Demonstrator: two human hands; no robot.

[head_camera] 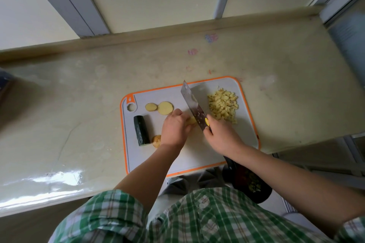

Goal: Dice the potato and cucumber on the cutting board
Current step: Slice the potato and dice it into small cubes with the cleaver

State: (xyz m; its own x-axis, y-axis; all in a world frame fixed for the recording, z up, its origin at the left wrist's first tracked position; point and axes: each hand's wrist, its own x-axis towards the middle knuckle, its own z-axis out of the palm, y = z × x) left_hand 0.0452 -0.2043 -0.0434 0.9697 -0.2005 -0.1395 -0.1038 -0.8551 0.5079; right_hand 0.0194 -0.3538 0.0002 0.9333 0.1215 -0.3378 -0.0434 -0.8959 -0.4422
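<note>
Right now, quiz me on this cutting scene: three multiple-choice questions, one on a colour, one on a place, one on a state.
1. The rim of the board is:
A) green
B) orange
C) blue

2. The potato dice lie:
A) on the board, right of the cleaver
B) in a bowl
C) on a plate

3. The cucumber is:
A) diced
B) in thin slices
C) in one piece

Answers:
1 B: an orange band edges the grey board.
2 A: the yellow pile sits at the board's far right, beyond the blade.
3 C: a single dark green chunk lies uncut at the board's left.
</note>
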